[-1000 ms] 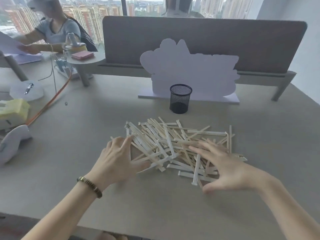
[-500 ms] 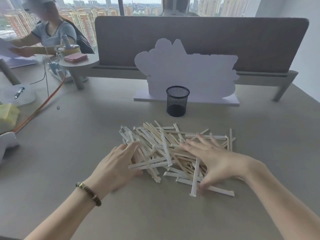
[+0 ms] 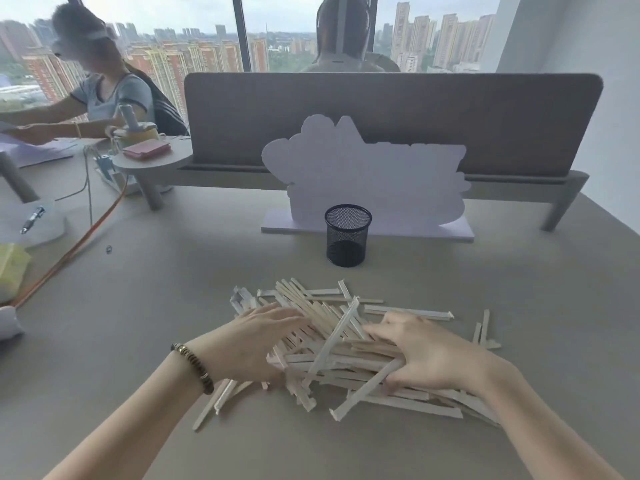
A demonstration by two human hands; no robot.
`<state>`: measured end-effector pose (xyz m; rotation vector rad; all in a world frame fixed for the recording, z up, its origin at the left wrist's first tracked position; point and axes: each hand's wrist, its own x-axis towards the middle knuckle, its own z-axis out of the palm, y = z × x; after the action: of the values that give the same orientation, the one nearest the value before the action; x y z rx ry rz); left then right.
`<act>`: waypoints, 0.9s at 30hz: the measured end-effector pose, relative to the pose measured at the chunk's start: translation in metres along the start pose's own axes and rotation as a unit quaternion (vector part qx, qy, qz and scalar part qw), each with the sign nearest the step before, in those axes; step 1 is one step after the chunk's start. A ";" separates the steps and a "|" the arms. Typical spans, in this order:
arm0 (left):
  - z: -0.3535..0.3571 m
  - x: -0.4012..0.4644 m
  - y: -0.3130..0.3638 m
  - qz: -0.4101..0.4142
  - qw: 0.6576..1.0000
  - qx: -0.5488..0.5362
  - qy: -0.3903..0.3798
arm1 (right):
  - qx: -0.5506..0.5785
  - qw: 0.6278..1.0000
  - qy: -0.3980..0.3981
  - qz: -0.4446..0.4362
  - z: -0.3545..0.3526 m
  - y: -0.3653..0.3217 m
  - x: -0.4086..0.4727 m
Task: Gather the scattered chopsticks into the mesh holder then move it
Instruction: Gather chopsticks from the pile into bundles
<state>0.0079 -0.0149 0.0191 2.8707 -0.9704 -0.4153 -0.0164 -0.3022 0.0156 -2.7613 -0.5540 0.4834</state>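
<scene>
The right hand [image 3: 433, 355] has a narrow grip: its fingers curl over the near right side of the pile of chopsticks [image 3: 332, 337] and the thumb goes under some sticks. The left hand [image 3: 249, 341] is wide and flat, its straight fingers press on the left side of the pile. The pile lies on the table [image 3: 138, 323], in front of the mesh holder [image 3: 347, 235], apart from it; the holder stands upright and looks empty. A few sticks lie loose to the right of the pile. To do this step well, I think both hands should squeeze the sticks parallel before lifting, otherwise crossed sticks will slip out.
</scene>
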 end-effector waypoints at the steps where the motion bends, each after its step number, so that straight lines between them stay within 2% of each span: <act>1: 0.000 0.004 -0.003 0.005 1.000 0.011 0.005 | -0.001 1.000 0.008 -0.002 0.001 0.000 0.000; 10: -0.003 0.014 0.003 -0.009 1.000 0.018 0.010 | -0.025 0.998 0.049 0.004 0.000 -0.017 -0.012; 20: 0.006 0.006 -0.003 0.008 0.997 -0.043 0.070 | 0.018 0.993 0.120 0.003 0.007 -0.012 -0.017; 27: 0.009 0.003 -0.007 0.046 0.993 0.012 0.112 | 0.020 0.996 0.092 0.000 0.015 -0.013 -0.014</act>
<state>0.0120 -0.0114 0.0082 2.8014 -1.0669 -0.0721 -0.0387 -0.2932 0.0101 -2.7302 -0.4933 0.2343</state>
